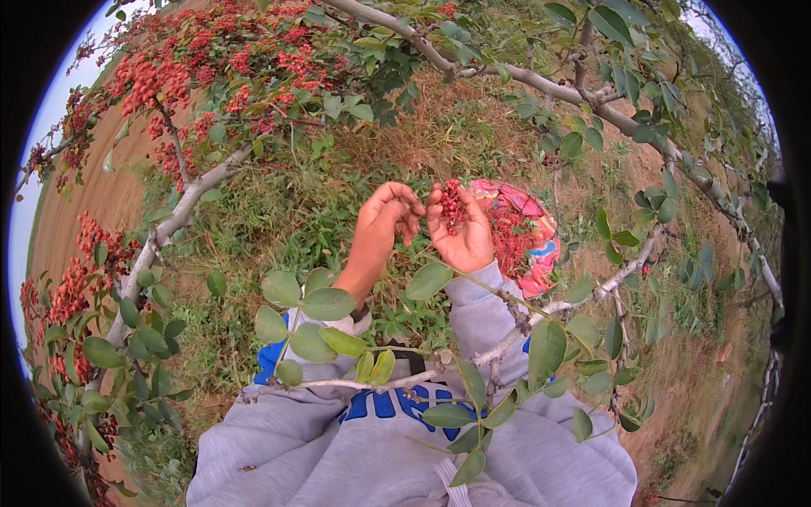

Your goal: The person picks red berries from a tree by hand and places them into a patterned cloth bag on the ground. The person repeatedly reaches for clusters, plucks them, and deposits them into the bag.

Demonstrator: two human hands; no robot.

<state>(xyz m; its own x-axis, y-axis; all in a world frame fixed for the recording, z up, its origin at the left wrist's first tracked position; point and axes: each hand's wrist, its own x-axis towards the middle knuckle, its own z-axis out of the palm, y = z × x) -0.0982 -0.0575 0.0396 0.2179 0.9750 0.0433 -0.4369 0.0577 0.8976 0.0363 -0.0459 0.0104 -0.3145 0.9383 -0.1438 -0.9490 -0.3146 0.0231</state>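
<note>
My right hand (462,228) is palm up near the middle, its fingers curled around a cluster of small red berries (452,206). Just to its left, my left hand (386,218) is raised with bent fingers close to the right fingertips; nothing shows in it, though its palm is partly hidden. Behind the right wrist, a pink patterned cloth-lined container (546,253) on the ground holds a heap of picked red berries (512,244). More red berry clusters (149,79) hang on the tree at the upper left.
A thin leafy branch (405,382) crosses before my chest and below my forearms. A thick branch (557,89) arches across the top and right, another limb (174,218) rises at left. Berry-laden twigs (79,285) hang at far left. Grass and weeds (285,209) cover the ground.
</note>
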